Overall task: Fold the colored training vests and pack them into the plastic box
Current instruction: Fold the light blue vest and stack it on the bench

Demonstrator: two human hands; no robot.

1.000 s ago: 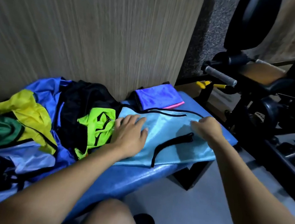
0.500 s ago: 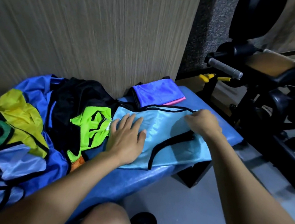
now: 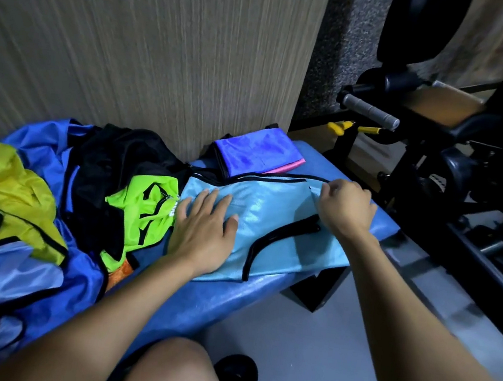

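The left hand (image 3: 202,232) lies flat, fingers straight, pressing the near-left part of the light blue vest (image 3: 271,222) spread on the blue worktop (image 3: 381,223). The vest's long axis runs left to right. Farther out, the right hand (image 3: 346,208) pinches its right edge, best placed to fold leftward. Beyond lies a folded purple vest (image 3: 257,152). No plastic box shows.

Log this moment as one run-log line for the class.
step: folding light blue vest | left hand: flat, pressing vest | right hand: pinching vest edge | folded purple vest: behind | box: not in view
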